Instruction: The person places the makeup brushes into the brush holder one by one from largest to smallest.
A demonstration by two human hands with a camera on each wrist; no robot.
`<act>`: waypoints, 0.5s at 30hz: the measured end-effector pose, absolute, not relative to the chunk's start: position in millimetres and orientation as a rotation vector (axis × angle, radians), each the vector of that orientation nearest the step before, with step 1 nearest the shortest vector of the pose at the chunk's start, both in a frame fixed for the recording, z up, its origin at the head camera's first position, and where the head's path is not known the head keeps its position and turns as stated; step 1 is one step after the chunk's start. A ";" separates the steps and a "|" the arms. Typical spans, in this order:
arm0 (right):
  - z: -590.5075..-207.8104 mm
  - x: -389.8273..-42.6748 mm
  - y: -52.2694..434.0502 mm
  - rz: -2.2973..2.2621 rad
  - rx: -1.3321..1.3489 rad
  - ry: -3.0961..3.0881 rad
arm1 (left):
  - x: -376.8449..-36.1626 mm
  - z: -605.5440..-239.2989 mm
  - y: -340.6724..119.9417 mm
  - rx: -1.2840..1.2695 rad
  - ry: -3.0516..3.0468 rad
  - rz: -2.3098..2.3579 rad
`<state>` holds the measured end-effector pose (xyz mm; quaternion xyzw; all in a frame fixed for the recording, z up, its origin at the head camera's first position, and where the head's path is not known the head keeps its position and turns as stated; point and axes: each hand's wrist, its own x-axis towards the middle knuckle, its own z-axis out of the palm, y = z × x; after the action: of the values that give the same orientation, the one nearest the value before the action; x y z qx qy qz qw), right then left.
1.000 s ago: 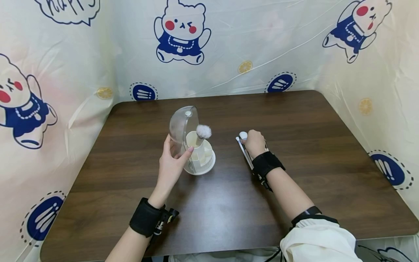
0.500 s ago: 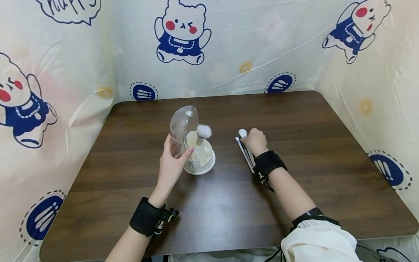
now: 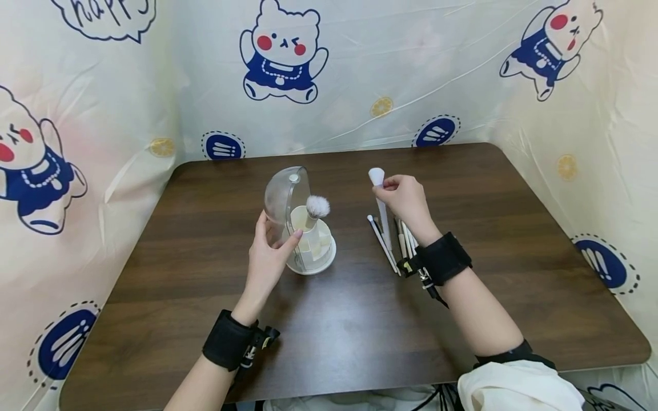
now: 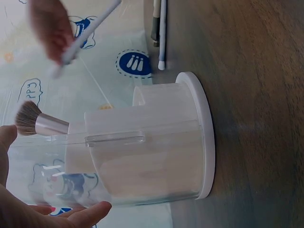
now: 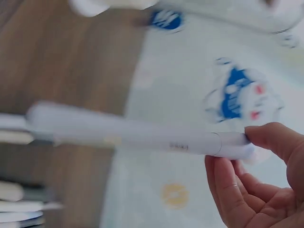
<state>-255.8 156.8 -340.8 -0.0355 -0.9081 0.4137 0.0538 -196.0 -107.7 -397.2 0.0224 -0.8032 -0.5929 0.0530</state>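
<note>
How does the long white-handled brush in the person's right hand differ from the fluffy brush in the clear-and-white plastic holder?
The white-handled brush is pinched near its head by the right hand; the fluffy brush stands in the holder. The white-handled brush shows a long handle; the fluffy brush's lower part is hidden. Both have bristles uppermost.

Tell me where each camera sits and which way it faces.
Head: worn on the head, facing forward and down at the table; left hand, right hand and both forearms show.
Left wrist: on that wrist, facing the brush holder; left fingers show, right hand blurred.
Right wrist: on that wrist, facing the white brush; right thumb and fingers show.
Head and left wrist views share the brush holder.
</note>
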 end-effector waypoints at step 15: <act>-311.9 -188.8 115.5 1.726 0.187 -2.325 | -196.4 -398.4 -107.6 0.062 -2.447 -1.787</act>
<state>-188.8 115.5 -311.9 0.0639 -0.7954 0.5907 0.1198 -196.4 -107.6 -398.4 0.0203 -0.8061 -0.5888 0.0552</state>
